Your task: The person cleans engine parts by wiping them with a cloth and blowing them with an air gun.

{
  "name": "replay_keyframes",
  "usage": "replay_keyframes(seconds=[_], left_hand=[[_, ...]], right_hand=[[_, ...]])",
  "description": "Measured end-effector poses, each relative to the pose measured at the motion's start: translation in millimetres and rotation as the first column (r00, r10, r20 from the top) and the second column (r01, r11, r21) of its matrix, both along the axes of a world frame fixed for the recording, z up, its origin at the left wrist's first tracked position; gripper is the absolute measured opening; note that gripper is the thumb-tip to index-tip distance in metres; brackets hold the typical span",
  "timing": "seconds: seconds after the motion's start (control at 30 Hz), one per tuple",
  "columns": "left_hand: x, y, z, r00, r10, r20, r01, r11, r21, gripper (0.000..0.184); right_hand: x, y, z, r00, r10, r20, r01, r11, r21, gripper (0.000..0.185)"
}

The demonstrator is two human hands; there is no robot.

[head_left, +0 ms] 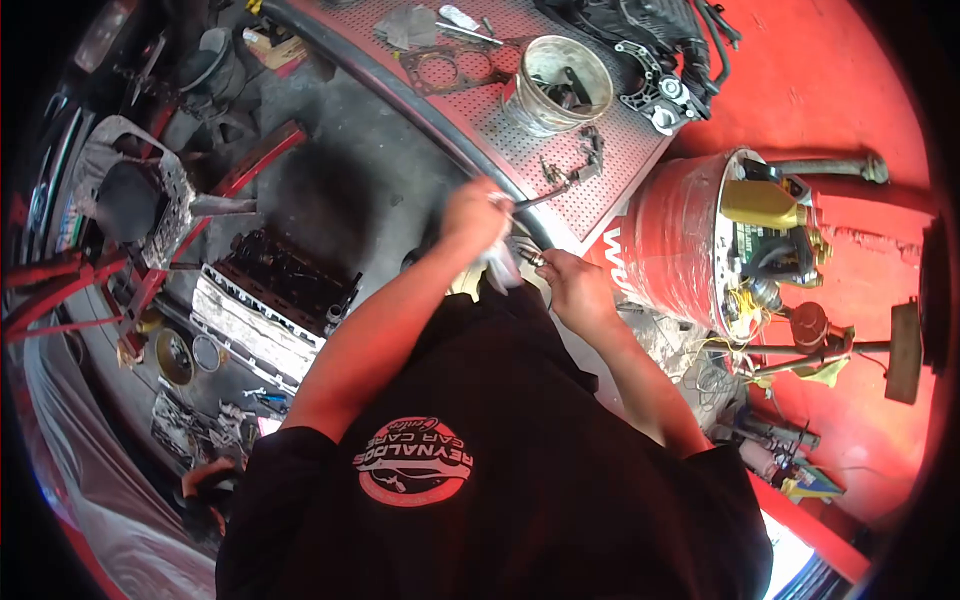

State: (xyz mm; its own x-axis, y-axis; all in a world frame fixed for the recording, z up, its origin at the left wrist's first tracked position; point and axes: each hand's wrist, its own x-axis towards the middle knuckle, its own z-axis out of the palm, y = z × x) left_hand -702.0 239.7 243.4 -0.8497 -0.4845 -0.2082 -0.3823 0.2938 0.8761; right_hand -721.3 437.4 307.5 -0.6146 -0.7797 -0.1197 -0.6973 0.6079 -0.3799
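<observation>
My left hand (475, 222) is closed, slightly smeared by motion, with a whitish rag (502, 268) hanging from it. To its right, my right hand (580, 288) pinches a small metallic part (528, 252) whose kind I cannot make out. Both hands are close together in front of my black shirt, by the near corner of a red perforated workbench (480, 105). A dark thin hose or wire with a connector (590, 155) lies on that corner, just beyond my hands. Further back on the bench stands a dirty white bucket (530, 115) with dark parts inside.
A head gasket (445, 70) and a large black engine part (650, 35) lie on the bench. Right of it stands a red drum (665, 235) topped with a yellow bottle (760, 203). An engine block (250, 325) sits low on the left, near red stand legs (260, 160). Another person's arm (208, 475) shows lower left.
</observation>
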Motion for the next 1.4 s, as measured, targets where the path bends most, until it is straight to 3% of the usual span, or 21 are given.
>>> replay_keyframes(seconds=[0.1, 0.13, 0.2, 0.33, 0.4, 0.47, 0.53, 0.6, 0.63, 0.7, 0.77, 0.8, 0.93, 0.97, 1.07, 1.13, 1.2, 1.23, 1.27, 1.33, 1.4], left_hand=[[6, -32, 5, 0.909, 0.416, -0.008, -0.157, 0.361, 0.919, 0.012], [11, -19, 14, 0.912, 0.410, -0.011, -0.150, 0.358, 0.922, 0.012], [16, 11, 30, 0.934, 0.227, -0.275, 0.135, 0.490, 0.861, 0.016], [19, 19, 44, 0.944, 0.007, -0.329, 0.205, 0.771, 0.603, 0.015], [21, 17, 51, 0.981, -0.034, -0.192, 0.111, 0.906, 0.408, 0.013], [14, 17, 28, 0.982, 0.160, -0.104, -0.076, 0.827, 0.557, 0.014], [5, 4, -17, 0.912, 0.405, -0.065, -0.283, 0.735, 0.616, 0.012], [28, -21, 25, 0.856, 0.516, 0.037, -0.097, 0.091, 0.991, 0.014], [29, -14, 24, 0.854, 0.519, 0.036, -0.092, 0.084, 0.992, 0.014], [33, -4, 30, 0.887, 0.455, -0.071, -0.010, 0.174, 0.985, 0.019], [29, 37, 45, 0.883, 0.292, -0.366, 0.066, 0.697, 0.714, 0.030], [25, 46, 47, 0.879, 0.145, -0.454, 0.044, 0.924, 0.379, 0.030], [9, 39, 53, 0.932, 0.174, -0.318, 0.014, 0.859, 0.511, 0.024], [8, 37, 56, 0.947, 0.092, -0.308, 0.011, 0.948, 0.317, 0.024], [0, 43, 59, 0.932, 0.008, -0.361, 0.043, 0.990, 0.132, 0.025], [-2, 59, 64, 0.845, -0.037, -0.533, 0.121, 0.985, 0.122, 0.021], [-14, 73, 74, 0.861, -0.141, -0.490, 0.175, 0.984, 0.025, 0.023], [-23, 78, 77, 0.886, -0.130, -0.445, 0.156, 0.988, 0.022, 0.023], [-28, 85, 78, 0.913, -0.119, -0.390, 0.140, 0.990, 0.024, 0.022], [-49, 90, 71, 0.968, -0.139, -0.210, 0.151, 0.988, 0.039, 0.025], [-70, 95, 61, 0.997, -0.055, -0.052, 0.070, 0.932, 0.357, 0.033]], right_hand=[[1, 5, 1, 0.783, -0.389, 0.486, 0.528, 0.828, -0.189, 0.017], [0, 3, 5, 0.783, -0.397, 0.480, 0.533, 0.825, -0.188, 0.017], [3, -10, 10, 0.374, -0.257, 0.891, 0.733, 0.670, -0.115, 0.015], [13, -14, 3, -0.015, 0.094, 0.995, 0.834, 0.551, -0.040, 0.010], [20, -12, 3, 0.000, 0.046, 0.999, 0.804, 0.594, -0.027, 0.012], [24, -17, -4, 0.676, -0.193, 0.711, 0.462, 0.863, -0.205, 0.015], [24, -24, 0, 0.600, -0.190, 0.777, 0.562, 0.792, -0.240, 0.018], [24, -30, 17, 0.347, -0.165, 0.923, 0.846, 0.480, -0.232, 0.016], [17, -24, 10, 0.296, -0.135, 0.946, 0.863, 0.463, -0.204, 0.017], [8, -29, -20, 0.288, -0.132, 0.948, 0.902, 0.369, -0.222, 0.016], [18, -56, -26, 0.311, -0.096, 0.945, 0.941, 0.168, -0.293, 0.015], [16, -60, -24, 0.403, -0.128, 0.906, 0.896, 0.255, -0.363, 0.021], [-7, -45, -11, 0.596, -0.225, 0.771, 0.693, 0.628, -0.353, 0.026], [-10, -37, 2, 0.592, -0.242, 0.769, 0.628, 0.736, -0.252, 0.026], [-31, -5, 35, 0.333, -0.128, 0.934, 0.728, 0.664, -0.169, 0.023], [-43, -3, 49, 0.017, -0.050, 0.999, 0.957, 0.290, -0.002, 0.020], [-51, 5, 39, 0.155, 0.066, 0.986, 0.889, 0.427, -0.168, 0.022], [-49, -14, 37, 0.186, -0.099, 0.978, 0.974, 0.150, -0.171, 0.024], [-54, -4, 32, 0.176, -0.099, 0.979, 0.977, 0.139, -0.161, 0.024], [-64, 16, 17, 0.402, -0.105, 0.910, 0.880, 0.320, -0.352, 0.020], [-67, 23, 12, 0.491, -0.224, 0.842, 0.848, 0.344, -0.403, 0.019]])
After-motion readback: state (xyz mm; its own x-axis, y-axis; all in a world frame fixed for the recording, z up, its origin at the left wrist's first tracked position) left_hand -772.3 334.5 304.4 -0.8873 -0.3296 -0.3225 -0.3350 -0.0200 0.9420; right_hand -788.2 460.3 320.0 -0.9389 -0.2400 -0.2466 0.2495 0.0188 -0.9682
